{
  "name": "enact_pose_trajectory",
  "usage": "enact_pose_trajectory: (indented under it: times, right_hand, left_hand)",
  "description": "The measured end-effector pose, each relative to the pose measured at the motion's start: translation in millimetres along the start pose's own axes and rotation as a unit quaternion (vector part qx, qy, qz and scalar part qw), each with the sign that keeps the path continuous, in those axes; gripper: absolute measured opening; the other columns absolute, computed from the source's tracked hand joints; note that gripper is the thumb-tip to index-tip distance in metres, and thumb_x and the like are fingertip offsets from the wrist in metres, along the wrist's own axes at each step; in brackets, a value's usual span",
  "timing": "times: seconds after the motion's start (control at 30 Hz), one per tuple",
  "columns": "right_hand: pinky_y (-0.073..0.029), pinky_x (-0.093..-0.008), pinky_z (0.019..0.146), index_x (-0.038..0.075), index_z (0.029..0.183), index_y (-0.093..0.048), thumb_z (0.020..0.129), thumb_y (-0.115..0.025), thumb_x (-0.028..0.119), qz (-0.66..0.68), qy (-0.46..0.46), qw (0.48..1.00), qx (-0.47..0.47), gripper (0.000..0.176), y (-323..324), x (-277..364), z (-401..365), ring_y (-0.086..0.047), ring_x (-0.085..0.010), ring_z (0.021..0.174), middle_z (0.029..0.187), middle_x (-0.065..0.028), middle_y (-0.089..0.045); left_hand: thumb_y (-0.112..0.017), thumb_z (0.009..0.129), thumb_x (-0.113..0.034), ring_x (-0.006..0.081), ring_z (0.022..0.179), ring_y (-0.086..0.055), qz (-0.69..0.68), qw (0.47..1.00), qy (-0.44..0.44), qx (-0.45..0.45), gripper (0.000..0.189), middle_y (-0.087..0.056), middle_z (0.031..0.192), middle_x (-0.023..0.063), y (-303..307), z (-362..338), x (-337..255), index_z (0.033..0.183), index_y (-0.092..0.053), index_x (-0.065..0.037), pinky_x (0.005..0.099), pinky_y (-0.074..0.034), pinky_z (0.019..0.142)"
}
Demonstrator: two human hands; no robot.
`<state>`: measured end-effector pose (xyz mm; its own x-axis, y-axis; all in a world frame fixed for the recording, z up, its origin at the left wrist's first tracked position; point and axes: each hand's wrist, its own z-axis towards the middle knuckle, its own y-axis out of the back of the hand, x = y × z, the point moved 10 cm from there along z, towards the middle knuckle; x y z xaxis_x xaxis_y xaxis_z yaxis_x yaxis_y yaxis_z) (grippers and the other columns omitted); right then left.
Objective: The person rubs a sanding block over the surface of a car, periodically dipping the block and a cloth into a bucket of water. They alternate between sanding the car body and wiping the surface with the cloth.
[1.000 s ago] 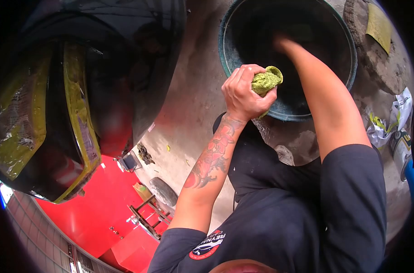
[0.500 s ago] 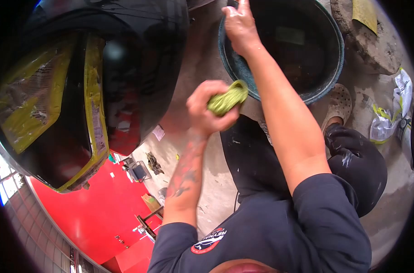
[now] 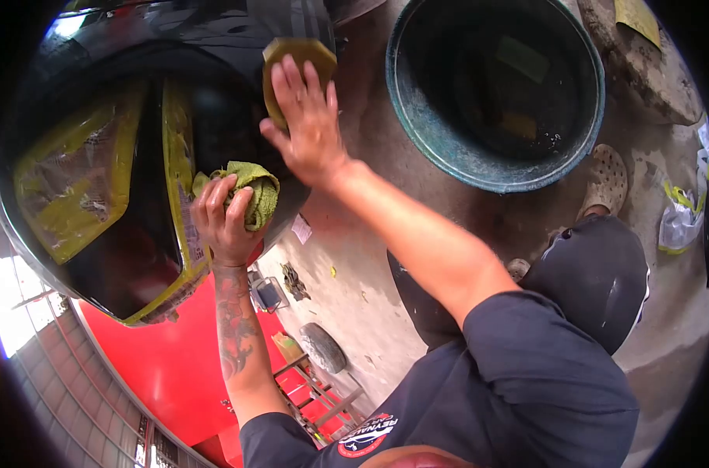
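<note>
My left hand (image 3: 223, 222) grips a bunched green cloth (image 3: 254, 195) beside the taped edge of a glossy black curved panel (image 3: 202, 117). Yellow-green tape and plastic film (image 3: 77, 175) cover part of this panel. Higher up, my right hand (image 3: 306, 129) lies with spread fingers on a brownish-yellow sheet (image 3: 301, 53), pressing it flat against the panel. The underside of the sheet is hidden.
A round teal-rimmed tub (image 3: 498, 187) of dark liquid, with sheets in it, stands at the upper right. Beyond it are a stone-like block (image 3: 654, 82) and a plastic bag (image 3: 679, 226). A stool (image 3: 331, 405) stands low in view.
My right hand has moved left from the tub rim onto the panel, where the brownish-yellow sheet now shows under it. My left hand has carried the green cloth left to the panel.
</note>
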<state>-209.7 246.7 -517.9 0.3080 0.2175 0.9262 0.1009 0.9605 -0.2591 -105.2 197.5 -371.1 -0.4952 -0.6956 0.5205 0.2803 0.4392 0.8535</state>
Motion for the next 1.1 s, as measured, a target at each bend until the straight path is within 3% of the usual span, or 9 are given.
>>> enact_pose_trajectory:
  times: [0.07, 0.13, 0.3, 0.47, 0.53, 0.67, 0.77, 0.93, 1.1]
  right_hand:
    - [-0.024, -0.0689, 0.117, 0.013, 0.160, -0.034, 0.100, -0.059, 0.042, -0.002, 0.017, 1.000, -0.003, 0.071, 7, -5, 50, -0.032, -0.0422, 0.150, 0.166, -0.0119, -0.033]
    - [-0.024, -0.0683, 0.118, 0.013, 0.161, -0.034, 0.100, -0.060, 0.041, -0.011, 0.010, 1.000, 0.012, 0.072, 5, -2, 57, -0.030, -0.0434, 0.151, 0.168, -0.0131, -0.031]
    - [-0.022, -0.0704, 0.118, 0.015, 0.164, -0.029, 0.095, -0.065, 0.046, -0.028, 0.046, 0.996, 0.075, 0.084, -17, 9, -28, -0.023, -0.0441, 0.155, 0.171, -0.0119, -0.025]
    - [-0.024, -0.0672, 0.119, 0.012, 0.157, -0.042, 0.101, -0.057, 0.048, -0.027, 0.053, 0.998, 0.032, 0.068, 12, 5, 75, -0.037, -0.0410, 0.149, 0.164, -0.0115, -0.040]
    - [-0.024, -0.0672, 0.119, 0.011, 0.158, -0.040, 0.101, -0.060, 0.043, -0.029, 0.059, 0.997, 0.040, 0.068, 9, 5, 80, -0.034, -0.0425, 0.150, 0.165, -0.0125, -0.038]
    - [-0.020, -0.0655, 0.121, 0.016, 0.166, -0.023, 0.099, -0.063, 0.036, 0.040, 0.027, 0.996, 0.073, 0.081, -3, 7, -15, -0.019, -0.0480, 0.155, 0.171, -0.0156, -0.024]
    - [-0.022, -0.0675, 0.120, 0.017, 0.165, -0.027, 0.098, -0.065, 0.038, -0.009, 0.037, 0.996, 0.077, 0.080, -6, -4, -19, -0.024, -0.0447, 0.154, 0.171, -0.0122, -0.025]
    - [-0.028, -0.0655, 0.118, 0.015, 0.163, -0.032, 0.104, -0.055, 0.041, -0.019, -0.005, 0.999, 0.044, 0.068, 10, -17, 66, -0.032, -0.0437, 0.151, 0.167, -0.0131, -0.035]
    - [-0.028, -0.0669, 0.117, 0.014, 0.162, -0.033, 0.098, -0.066, 0.032, 0.005, 0.017, 0.998, 0.052, 0.074, 8, 19, -6, -0.030, -0.0471, 0.152, 0.169, -0.0130, -0.029]
  left_hand:
    - [-0.091, 0.065, -0.024, 0.0365, 0.120, -0.058, 0.005, 1.000, -0.002, -0.018, 0.069, -0.059, 0.132, 0.0098, -4, -1, 1, 0.123, -0.055, -0.018, 0.0518, -0.046, 0.102]
    - [-0.091, 0.066, -0.027, 0.0362, 0.119, -0.058, 0.003, 1.000, 0.001, -0.027, 0.069, -0.059, 0.131, 0.0098, -4, -2, 2, 0.124, -0.055, -0.019, 0.0522, -0.046, 0.102]
    - [-0.087, 0.074, -0.036, 0.0342, 0.114, -0.060, 0.007, 0.998, -0.001, -0.062, 0.056, -0.060, 0.126, 0.0078, -1, 1, 2, 0.119, -0.056, -0.020, 0.0502, -0.046, 0.097]
    - [-0.086, 0.077, -0.037, 0.0327, 0.112, -0.061, 0.001, 0.998, 0.003, -0.069, 0.051, -0.060, 0.125, 0.0061, -1, 1, 3, 0.116, -0.057, -0.021, 0.0483, -0.046, 0.094]
    - [-0.086, 0.076, -0.038, 0.0326, 0.112, -0.061, -0.003, 0.997, 0.006, -0.072, 0.052, -0.060, 0.124, 0.0059, -2, -1, 5, 0.116, -0.057, -0.021, 0.0486, -0.045, 0.094]
    - [-0.087, 0.074, -0.040, 0.0337, 0.114, -0.060, 0.001, 0.997, 0.014, -0.074, 0.057, -0.060, 0.126, 0.0074, -3, -3, 4, 0.118, -0.056, -0.020, 0.0507, -0.046, 0.097]
    - [-0.087, 0.072, -0.041, 0.0353, 0.117, -0.058, 0.005, 0.998, 0.007, -0.067, 0.065, -0.058, 0.130, 0.0093, -6, -5, 7, 0.124, -0.054, -0.020, 0.0529, -0.045, 0.100]
    - [-0.085, 0.076, -0.045, 0.0354, 0.117, -0.058, 0.007, 0.997, 0.009, -0.071, 0.063, -0.058, 0.130, 0.0102, -7, -7, 7, 0.124, -0.054, -0.019, 0.0530, -0.046, 0.100]
    - [-0.084, 0.078, -0.048, 0.0361, 0.118, -0.058, 0.009, 0.997, 0.017, -0.073, 0.062, -0.058, 0.130, 0.0110, -8, -8, 6, 0.124, -0.055, -0.018, 0.0533, -0.046, 0.100]
